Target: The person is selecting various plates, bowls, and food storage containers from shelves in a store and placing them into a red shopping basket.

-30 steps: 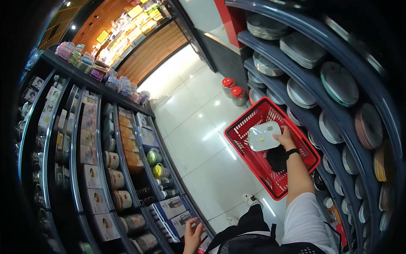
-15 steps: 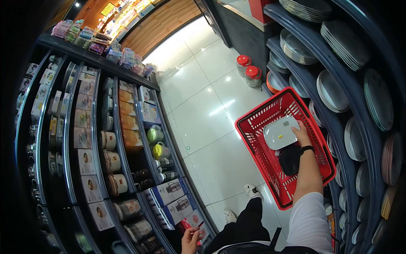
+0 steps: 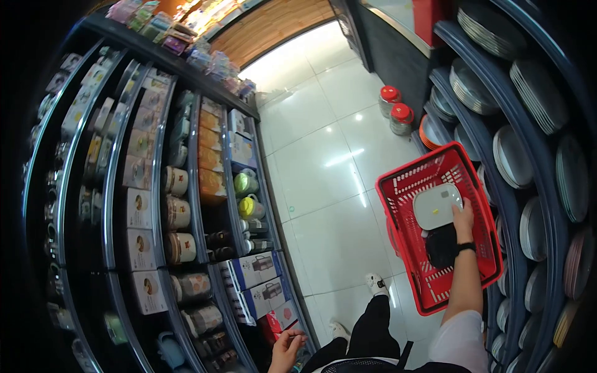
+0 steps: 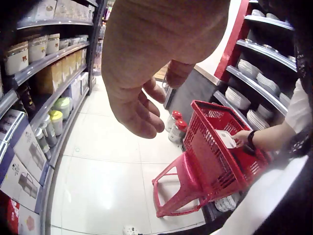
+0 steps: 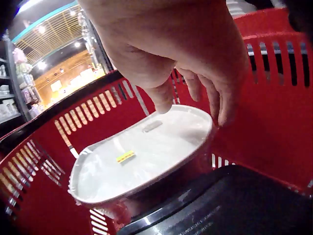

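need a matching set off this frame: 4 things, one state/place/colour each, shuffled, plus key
Things
1. Container
2. Jars
3. Basket
4. Right hand

Places, colours, states
A. Red and slotted
B. At the container's edge
C. Inside the basket, white on top
D. On the floor, under red lids

Right pairs
1-C
2-D
3-A
4-B
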